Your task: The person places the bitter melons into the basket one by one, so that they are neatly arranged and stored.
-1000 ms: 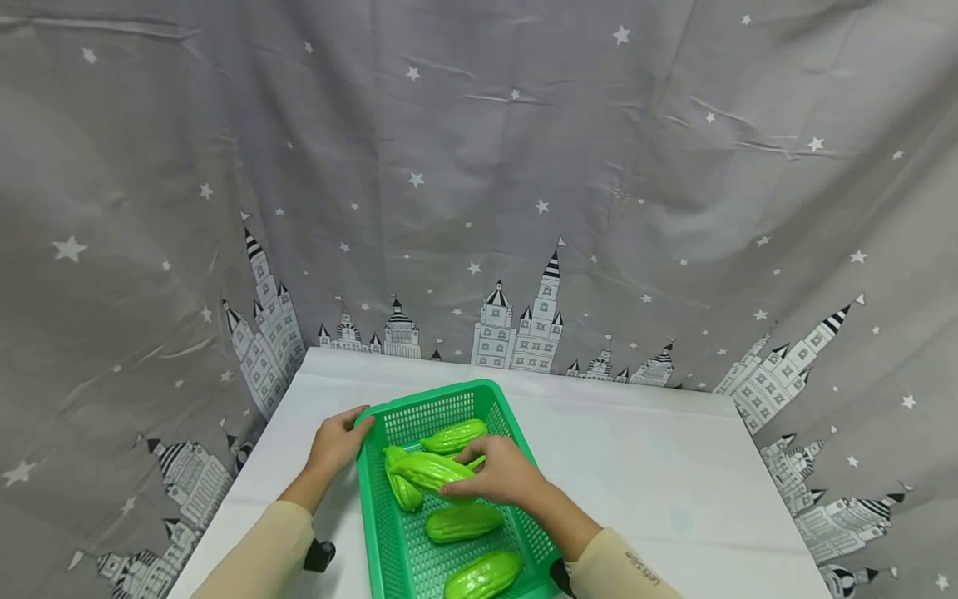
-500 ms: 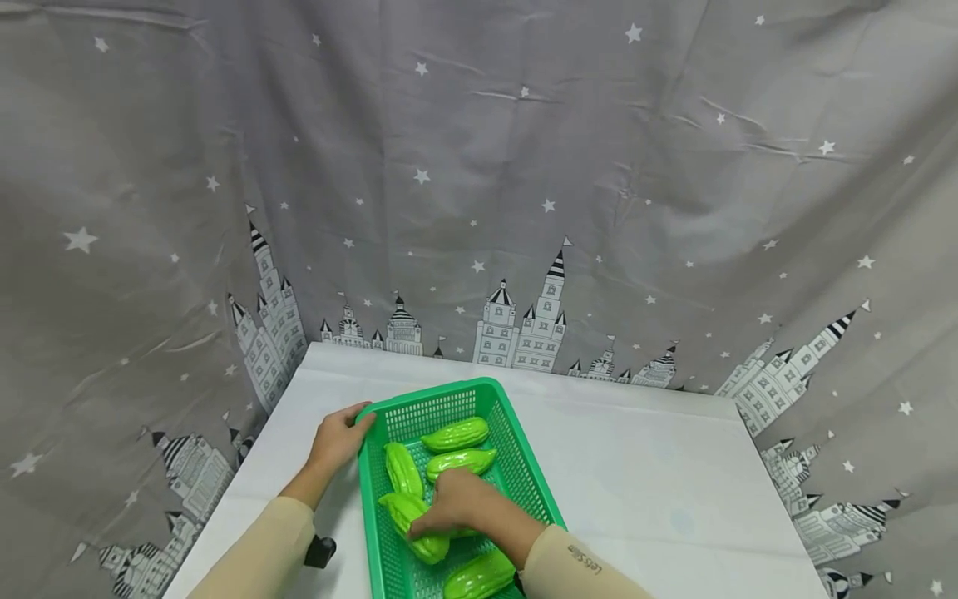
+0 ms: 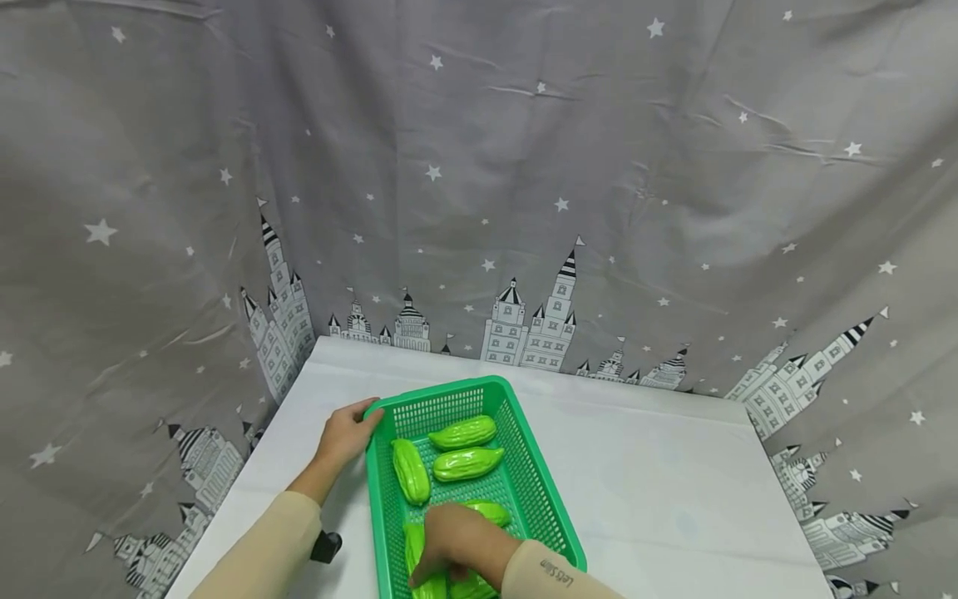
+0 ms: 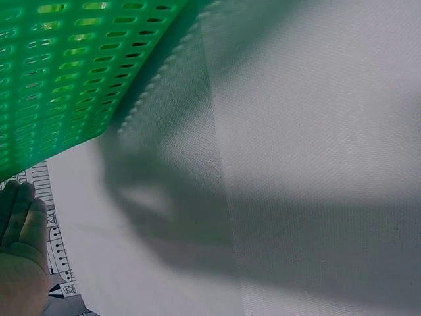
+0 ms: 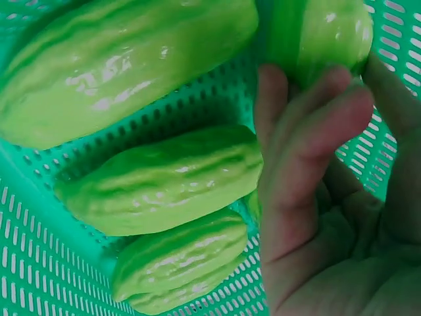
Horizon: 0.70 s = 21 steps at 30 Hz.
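Note:
A green plastic basket (image 3: 550, 499) with slotted walls holds several glossy green bitter gourds. My left hand (image 3: 347, 434) grips its far left corner, thumb over the rim; in the left wrist view the fingers (image 4: 33, 224) lie along the outside of the wall. Down in the near part of the basket, my right hand (image 3: 458, 537) holds a bitter gourd (image 3: 414, 545) lengthwise by the left wall. The right wrist view shows thumb and fingers around that gourd's end (image 5: 325, 39). One gourd (image 3: 410, 472) lies along the left wall, and two gourds (image 3: 468, 463) lie crosswise farther back.
Another gourd (image 3: 490, 510) lies crosswise just beyond my right hand, and one more (image 3: 471, 588) is partly hidden under it. The basket stands on a white-covered table (image 3: 674, 499). A grey curtain (image 3: 479, 166) with stars and castles hangs behind.
My right hand has carried the bitter gourd from the basket's middle toward me and down along the left wall, turning it lengthwise. The left hand stays on the corner.

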Each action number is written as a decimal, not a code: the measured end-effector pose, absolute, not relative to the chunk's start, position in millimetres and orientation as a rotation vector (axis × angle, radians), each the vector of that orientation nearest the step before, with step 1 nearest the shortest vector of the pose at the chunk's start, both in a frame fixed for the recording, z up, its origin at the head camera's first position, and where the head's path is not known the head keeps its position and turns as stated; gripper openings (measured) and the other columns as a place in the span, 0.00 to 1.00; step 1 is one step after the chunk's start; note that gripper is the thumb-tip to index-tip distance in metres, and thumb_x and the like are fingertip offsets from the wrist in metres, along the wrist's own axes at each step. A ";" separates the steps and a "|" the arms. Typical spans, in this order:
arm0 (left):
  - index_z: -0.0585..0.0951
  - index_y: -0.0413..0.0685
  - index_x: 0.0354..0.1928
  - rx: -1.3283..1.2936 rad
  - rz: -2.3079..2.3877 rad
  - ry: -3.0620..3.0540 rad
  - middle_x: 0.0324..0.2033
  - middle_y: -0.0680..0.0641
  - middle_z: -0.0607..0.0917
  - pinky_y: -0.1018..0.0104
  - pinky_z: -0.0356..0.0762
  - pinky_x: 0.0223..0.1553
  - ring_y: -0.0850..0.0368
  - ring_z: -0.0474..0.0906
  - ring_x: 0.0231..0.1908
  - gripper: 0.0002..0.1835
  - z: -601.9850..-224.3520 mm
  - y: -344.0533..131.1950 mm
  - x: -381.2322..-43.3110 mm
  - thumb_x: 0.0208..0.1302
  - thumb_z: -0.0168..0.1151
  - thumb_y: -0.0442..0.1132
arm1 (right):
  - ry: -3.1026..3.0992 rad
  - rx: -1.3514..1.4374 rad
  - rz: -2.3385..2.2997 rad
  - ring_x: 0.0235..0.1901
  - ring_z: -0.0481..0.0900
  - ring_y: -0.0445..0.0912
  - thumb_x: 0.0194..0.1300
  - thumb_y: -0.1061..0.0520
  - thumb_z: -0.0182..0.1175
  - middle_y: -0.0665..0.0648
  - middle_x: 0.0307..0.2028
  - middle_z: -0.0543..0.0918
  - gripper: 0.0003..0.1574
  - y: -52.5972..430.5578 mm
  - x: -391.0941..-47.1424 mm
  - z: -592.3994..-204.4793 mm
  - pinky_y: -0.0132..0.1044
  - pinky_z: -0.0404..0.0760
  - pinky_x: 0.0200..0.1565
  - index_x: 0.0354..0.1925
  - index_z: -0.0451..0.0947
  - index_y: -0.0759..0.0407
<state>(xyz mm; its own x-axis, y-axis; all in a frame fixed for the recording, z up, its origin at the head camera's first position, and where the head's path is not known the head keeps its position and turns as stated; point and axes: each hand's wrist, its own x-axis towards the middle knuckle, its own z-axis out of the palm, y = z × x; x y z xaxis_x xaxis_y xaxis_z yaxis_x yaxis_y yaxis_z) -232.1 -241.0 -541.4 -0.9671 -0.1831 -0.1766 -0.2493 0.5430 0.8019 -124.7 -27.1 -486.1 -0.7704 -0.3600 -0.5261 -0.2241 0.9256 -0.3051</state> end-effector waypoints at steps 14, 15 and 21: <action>0.72 0.40 0.71 -0.361 1.403 2.710 0.67 0.35 0.72 0.38 0.59 0.70 0.33 0.63 0.69 0.28 -541.4 -248.6 -230.2 0.77 0.53 0.49 | 2.540 -0.501 -0.383 0.08 0.75 0.42 0.47 0.39 0.81 0.51 0.09 0.76 0.30 7.8 -144.5 -461.3 0.32 0.79 0.18 0.18 0.77 0.59; 0.72 0.40 0.71 -0.359 1.402 2.713 0.67 0.35 0.73 0.38 0.59 0.70 0.33 0.63 0.69 0.28 -542.2 -249.4 -230.6 0.77 0.53 0.49 | 2.546 -0.517 -0.459 0.09 0.76 0.41 0.49 0.42 0.81 0.51 0.08 0.77 0.28 18.8 -151.2 -457.4 0.31 0.79 0.18 0.17 0.79 0.59; 0.72 0.41 0.70 -0.381 1.404 2.716 0.67 0.35 0.73 0.38 0.59 0.70 0.33 0.63 0.69 0.28 -545.8 -252.5 -232.3 0.77 0.54 0.51 | 2.621 -0.448 -1.232 0.45 0.86 0.50 0.60 0.46 0.74 0.57 0.43 0.89 0.26 93.3 -185.6 -460.6 0.41 0.86 0.48 0.48 0.86 0.64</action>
<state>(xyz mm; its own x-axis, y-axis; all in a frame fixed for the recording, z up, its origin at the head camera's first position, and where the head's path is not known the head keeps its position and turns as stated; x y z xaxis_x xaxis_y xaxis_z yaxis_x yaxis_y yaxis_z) -232.3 -252.5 -545.8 -0.9676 -0.1902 -0.1659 -0.2454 0.5548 0.7950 -185.6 93.3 -460.6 -0.9316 -0.3585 -0.0599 -0.1827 0.6043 -0.7755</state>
